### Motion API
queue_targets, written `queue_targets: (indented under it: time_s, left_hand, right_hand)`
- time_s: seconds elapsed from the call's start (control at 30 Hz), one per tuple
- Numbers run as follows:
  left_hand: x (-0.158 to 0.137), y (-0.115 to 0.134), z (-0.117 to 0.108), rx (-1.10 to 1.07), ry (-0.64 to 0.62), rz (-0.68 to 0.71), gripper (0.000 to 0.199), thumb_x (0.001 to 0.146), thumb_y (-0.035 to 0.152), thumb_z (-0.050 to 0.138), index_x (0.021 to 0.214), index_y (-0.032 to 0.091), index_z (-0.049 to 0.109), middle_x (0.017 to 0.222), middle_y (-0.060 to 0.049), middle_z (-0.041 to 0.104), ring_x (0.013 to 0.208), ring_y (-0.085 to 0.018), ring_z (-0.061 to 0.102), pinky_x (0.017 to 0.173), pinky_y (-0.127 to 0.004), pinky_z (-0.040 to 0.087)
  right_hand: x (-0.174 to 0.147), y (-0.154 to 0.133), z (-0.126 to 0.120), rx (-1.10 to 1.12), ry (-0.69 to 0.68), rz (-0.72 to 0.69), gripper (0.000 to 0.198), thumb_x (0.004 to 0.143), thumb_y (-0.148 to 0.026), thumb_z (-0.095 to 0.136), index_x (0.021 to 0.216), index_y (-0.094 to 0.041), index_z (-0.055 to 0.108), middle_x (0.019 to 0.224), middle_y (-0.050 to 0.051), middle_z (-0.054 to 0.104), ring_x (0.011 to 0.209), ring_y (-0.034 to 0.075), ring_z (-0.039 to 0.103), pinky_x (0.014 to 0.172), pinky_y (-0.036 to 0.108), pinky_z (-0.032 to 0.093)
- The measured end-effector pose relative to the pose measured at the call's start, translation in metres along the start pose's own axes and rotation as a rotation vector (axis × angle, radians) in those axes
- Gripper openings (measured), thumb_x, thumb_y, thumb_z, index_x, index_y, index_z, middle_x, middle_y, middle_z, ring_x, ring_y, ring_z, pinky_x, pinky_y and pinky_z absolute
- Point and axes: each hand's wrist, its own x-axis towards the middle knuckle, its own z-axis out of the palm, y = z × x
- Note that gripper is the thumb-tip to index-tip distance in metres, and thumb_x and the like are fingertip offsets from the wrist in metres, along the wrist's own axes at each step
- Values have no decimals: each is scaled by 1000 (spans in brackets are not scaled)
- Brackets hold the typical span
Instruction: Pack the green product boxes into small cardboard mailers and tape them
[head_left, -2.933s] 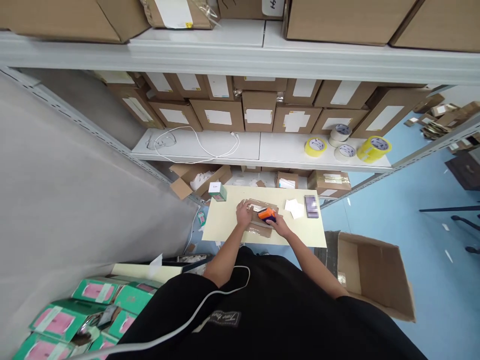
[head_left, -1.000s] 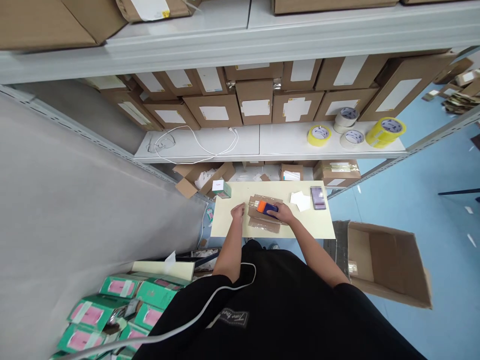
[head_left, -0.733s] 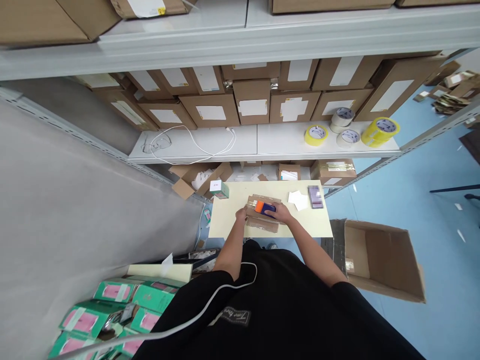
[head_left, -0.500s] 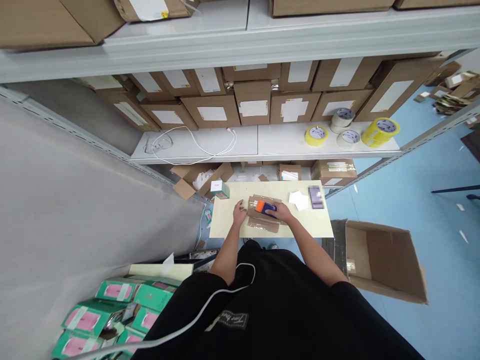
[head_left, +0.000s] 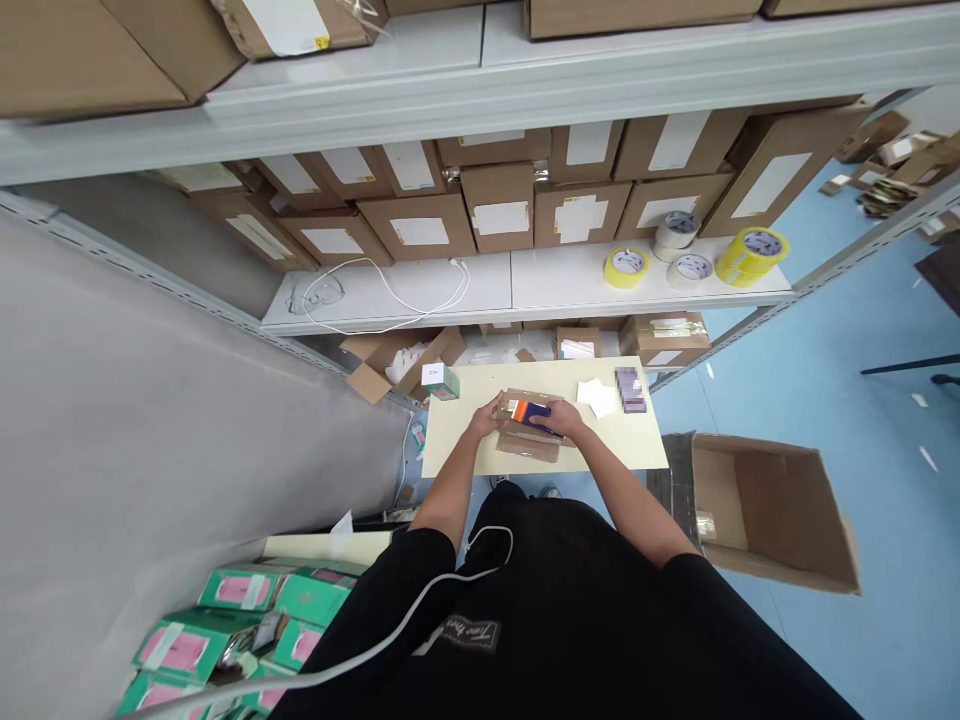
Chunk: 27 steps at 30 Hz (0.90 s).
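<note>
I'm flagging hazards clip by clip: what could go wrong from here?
The left hand is at the left end of the cardboard, close to the orange-and-blue object in the right hand; a slip might bump it. The green-and-white box sits at the table's far left corner, so a knock could send it off. The loose white papers near the right hand might get brushed aside.
</note>
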Motion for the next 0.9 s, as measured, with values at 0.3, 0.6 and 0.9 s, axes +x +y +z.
queue_targets:
  time_s: [0.3, 0.6, 0.9]
  left_hand:
    - [7, -7, 1, -99, -25, -22, 122, 54, 26, 97, 163, 29, 41, 158, -10, 56, 152, -32, 46, 128, -46, 30]
    - [11, -9, -1, -120, -1, -47, 123, 52, 19, 98, 161, 29, 43, 150, -7, 64, 150, -30, 48, 129, -47, 29]
    - [10, -4, 1, -120, -5, -46, 122, 54, 19, 99, 162, 28, 43, 148, -7, 65, 148, -30, 50, 127, -47, 33]
  right_hand:
    - [-20, 39, -31, -116, -47, 72, 62, 86, -73, 70, 106, -16, 80, 113, 17, 79, 104, 30, 73, 76, 29, 49]
    - [-58, 134, -64, -146, -18, 200, 59, 82, -71, 75, 101, -16, 79, 105, 16, 79, 100, 29, 74, 73, 29, 47]
    - [-54, 141, -53, -187, -17, 380, 60, 79, -64, 81, 111, -13, 78, 112, 19, 78, 105, 32, 74, 79, 31, 53]
